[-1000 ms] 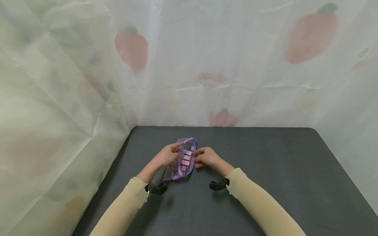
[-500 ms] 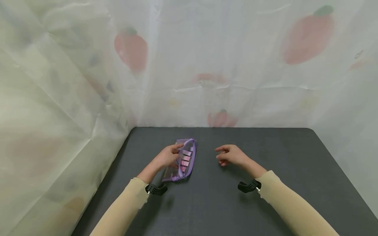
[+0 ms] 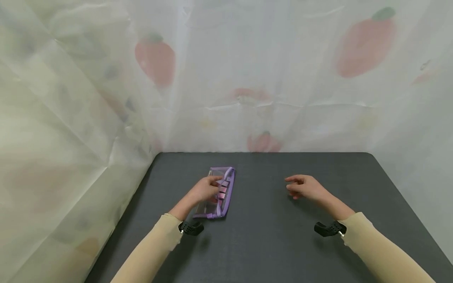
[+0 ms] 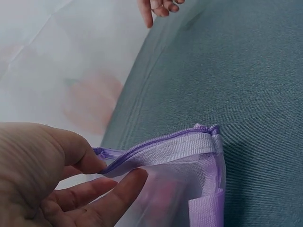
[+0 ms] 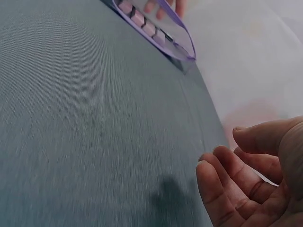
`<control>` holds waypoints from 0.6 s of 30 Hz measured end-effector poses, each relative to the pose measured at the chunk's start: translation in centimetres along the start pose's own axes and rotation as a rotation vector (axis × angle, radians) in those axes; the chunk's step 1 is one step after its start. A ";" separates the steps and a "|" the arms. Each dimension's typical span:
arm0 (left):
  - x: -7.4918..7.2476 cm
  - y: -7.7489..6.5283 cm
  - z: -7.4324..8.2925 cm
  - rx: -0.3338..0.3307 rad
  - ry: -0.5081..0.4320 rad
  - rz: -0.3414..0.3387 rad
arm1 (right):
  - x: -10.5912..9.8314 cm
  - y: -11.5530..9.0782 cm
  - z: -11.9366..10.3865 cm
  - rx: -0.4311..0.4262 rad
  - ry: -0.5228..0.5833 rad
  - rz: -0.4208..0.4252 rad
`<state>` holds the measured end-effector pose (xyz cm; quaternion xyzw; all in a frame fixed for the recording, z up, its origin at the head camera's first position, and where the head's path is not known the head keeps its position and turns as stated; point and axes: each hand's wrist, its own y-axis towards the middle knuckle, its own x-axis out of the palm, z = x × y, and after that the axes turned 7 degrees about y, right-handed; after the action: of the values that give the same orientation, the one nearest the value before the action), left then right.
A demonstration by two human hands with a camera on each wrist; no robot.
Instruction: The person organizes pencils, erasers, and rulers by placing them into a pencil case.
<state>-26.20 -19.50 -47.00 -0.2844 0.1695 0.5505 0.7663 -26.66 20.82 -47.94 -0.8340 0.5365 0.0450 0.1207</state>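
A see-through zip pouch with purple trim lies on the left part of the dark table in the head view. Through its mouth several pink pieces show in a row with dark gaps between them; their kind is unclear. My left hand pinches the zipper edge, thumb on one side and fingers against the clear wall in the left wrist view. Well to the right, my right hand hovers above the table, its fingers loosely bent and nothing in them.
The dark table has a far edge against a pale hanging sheet with strawberry prints. Another length of sheet hangs along the left side. Each wrist wears a black band.
My right hand has left the pouch and moved far to the right. The left hand has shifted slightly right with the pouch's edge, and the pouch's mouth has narrowed.
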 end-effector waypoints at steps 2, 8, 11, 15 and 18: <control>0.3 0.2 -0.2 0.007 0.013 0.003 | -0.6 -0.5 0.2 0.000 -0.005 0.010; 1.2 0.7 -0.5 0.034 0.035 0.006 | -1.9 -2.0 0.8 0.009 -0.034 0.051; 1.5 0.8 -0.6 0.056 0.069 0.012 | -2.5 -2.4 1.1 0.009 -0.043 0.065; 1.7 0.7 -0.7 0.091 0.151 0.028 | -3.1 -2.8 1.3 0.009 -0.059 0.089; 1.8 0.6 -1.0 0.118 0.183 0.029 | -3.4 -3.1 1.4 0.001 -0.072 0.103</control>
<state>-26.07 -18.64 -48.91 -0.2854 0.2749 0.5223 0.7551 -25.18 25.45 -48.11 -0.8030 0.5742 0.0808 0.1377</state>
